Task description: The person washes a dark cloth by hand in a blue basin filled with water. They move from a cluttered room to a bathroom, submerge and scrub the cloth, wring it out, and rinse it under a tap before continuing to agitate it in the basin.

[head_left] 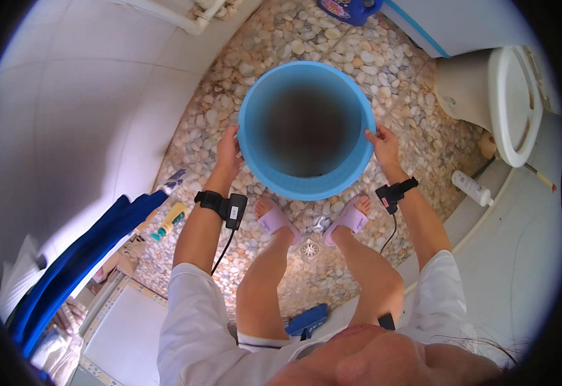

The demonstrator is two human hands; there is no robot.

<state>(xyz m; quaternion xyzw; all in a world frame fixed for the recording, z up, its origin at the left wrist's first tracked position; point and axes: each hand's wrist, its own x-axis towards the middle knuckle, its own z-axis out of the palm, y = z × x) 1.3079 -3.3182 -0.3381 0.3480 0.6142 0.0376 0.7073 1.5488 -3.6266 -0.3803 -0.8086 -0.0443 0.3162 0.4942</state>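
Observation:
A round light-blue plastic basin is in front of me, over the pebble-patterned floor. Its inside is a dark blur, so I cannot make out what it holds. My left hand grips the left side of the rim, partly hidden behind the basin wall. On the opposite side, my right hand has its thumb on the rim and its fingers beneath. Whether the basin rests on the floor or hangs above it, I cannot tell.
A white toilet stands at the right, with a white bottle near its base. A blue jug is at the far edge. Blue cloth hangs at the left. A floor drain lies between my pink slippers.

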